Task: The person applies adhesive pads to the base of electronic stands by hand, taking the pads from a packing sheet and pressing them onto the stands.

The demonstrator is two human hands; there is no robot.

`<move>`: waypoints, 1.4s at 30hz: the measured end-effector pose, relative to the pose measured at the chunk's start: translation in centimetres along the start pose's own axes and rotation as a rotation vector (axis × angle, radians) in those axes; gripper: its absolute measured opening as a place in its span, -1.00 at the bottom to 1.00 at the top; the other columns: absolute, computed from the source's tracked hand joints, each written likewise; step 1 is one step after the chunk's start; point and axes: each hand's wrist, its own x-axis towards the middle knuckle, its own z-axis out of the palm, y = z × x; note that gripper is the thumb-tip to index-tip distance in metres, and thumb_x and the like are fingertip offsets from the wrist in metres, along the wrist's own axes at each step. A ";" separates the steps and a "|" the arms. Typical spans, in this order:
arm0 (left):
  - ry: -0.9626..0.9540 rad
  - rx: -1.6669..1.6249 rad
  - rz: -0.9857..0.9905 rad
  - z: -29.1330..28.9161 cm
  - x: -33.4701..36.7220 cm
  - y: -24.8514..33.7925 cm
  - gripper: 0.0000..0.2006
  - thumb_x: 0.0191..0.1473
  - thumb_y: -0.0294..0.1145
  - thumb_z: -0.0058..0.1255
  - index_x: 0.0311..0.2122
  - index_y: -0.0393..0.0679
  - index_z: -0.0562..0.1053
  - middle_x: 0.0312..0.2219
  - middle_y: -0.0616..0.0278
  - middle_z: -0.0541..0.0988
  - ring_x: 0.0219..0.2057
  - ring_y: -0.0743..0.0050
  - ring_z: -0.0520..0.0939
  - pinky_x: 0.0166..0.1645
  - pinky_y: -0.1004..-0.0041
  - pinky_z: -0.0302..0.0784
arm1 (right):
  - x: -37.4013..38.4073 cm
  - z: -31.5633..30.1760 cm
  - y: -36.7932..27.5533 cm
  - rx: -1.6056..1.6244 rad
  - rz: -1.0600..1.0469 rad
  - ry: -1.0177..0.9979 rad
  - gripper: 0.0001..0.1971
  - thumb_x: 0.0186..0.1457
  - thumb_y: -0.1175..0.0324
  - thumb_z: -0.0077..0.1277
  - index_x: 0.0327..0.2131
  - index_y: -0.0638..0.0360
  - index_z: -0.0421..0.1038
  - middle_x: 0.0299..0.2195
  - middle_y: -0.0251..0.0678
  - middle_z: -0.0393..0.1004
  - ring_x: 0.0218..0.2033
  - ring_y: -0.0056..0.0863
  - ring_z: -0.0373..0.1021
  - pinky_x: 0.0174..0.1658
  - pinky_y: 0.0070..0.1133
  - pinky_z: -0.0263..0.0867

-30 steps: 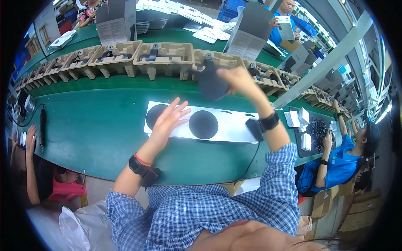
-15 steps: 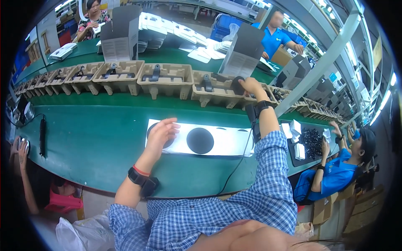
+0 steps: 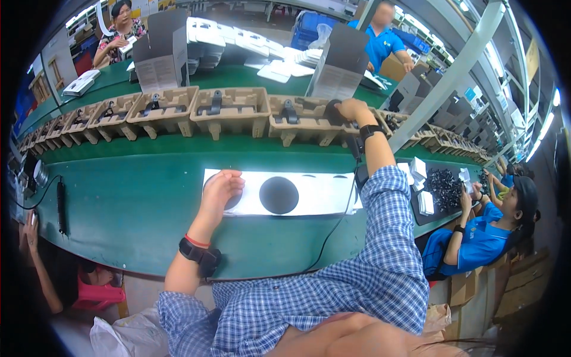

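My right hand (image 3: 354, 111) reaches to a moulded cardboard tray (image 3: 303, 127), its fingers closed on the edge of a dark round disc (image 3: 334, 112) at the tray's right end. A black bracket-like part (image 3: 289, 111) sits in the left of that tray. Over the left end of a white sheet (image 3: 324, 197) on the bench is my left hand (image 3: 220, 189), holding nothing visible, its fingers stretched out. It partly covers one black circle (image 3: 234, 201) on the sheet; another black circle (image 3: 279, 195) shows whole. Both wrists wear black bands.
More cardboard trays (image 3: 229, 119) with black parts run in a curved row along the green bench (image 3: 137, 196). Beyond them stand grey open boxes (image 3: 160, 50) and white stacked packs (image 3: 205, 35). A metal post (image 3: 446, 77) rises at right. Co-workers sit around; a black tool (image 3: 61, 205) lies left.
My left hand has come lower and slightly left over the sheet. My right hand stays at the tray with the disc, its wrist turned a little. The whole view has shifted slightly.
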 end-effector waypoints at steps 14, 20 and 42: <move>-0.010 0.090 0.000 -0.9 -0.5 0.2 -0.71 0.15 -0.28 -0.24 -0.21 -0.30 0.41 -0.36 0.16 0.52 -0.28 0.46 0.51 -0.12 0.48 0.41 | -0.1 4.0 0.0 -0.201 -0.208 0.279 -0.46 0.21 -0.03 -0.34 -0.39 0.19 0.55 -0.32 -0.06 0.53 -0.24 -0.12 0.46 -0.17 -0.28 0.36; -0.040 0.169 0.003 -1.5 -0.7 0.1 -0.73 0.17 -0.29 -0.23 -0.22 -0.27 0.43 -0.36 0.20 0.53 -0.26 0.49 0.52 -0.10 0.50 0.39 | -1.7 3.4 0.1 -0.202 -0.215 0.339 -0.39 0.12 -0.18 -0.22 -0.22 0.28 0.44 -0.29 -0.02 0.51 -0.26 -0.10 0.45 -0.21 -0.31 0.36; -0.080 0.322 0.077 -3.0 -1.5 1.4 -0.76 0.18 -0.31 -0.19 -0.24 -0.27 0.44 -0.37 0.21 0.54 -0.28 0.54 0.52 -0.11 0.54 0.39 | -12.7 0.5 -3.9 0.542 -0.420 0.256 -0.55 0.12 0.03 -0.03 -0.17 0.28 0.46 -0.26 -0.06 0.49 -0.21 -0.20 0.42 -0.10 -0.40 0.30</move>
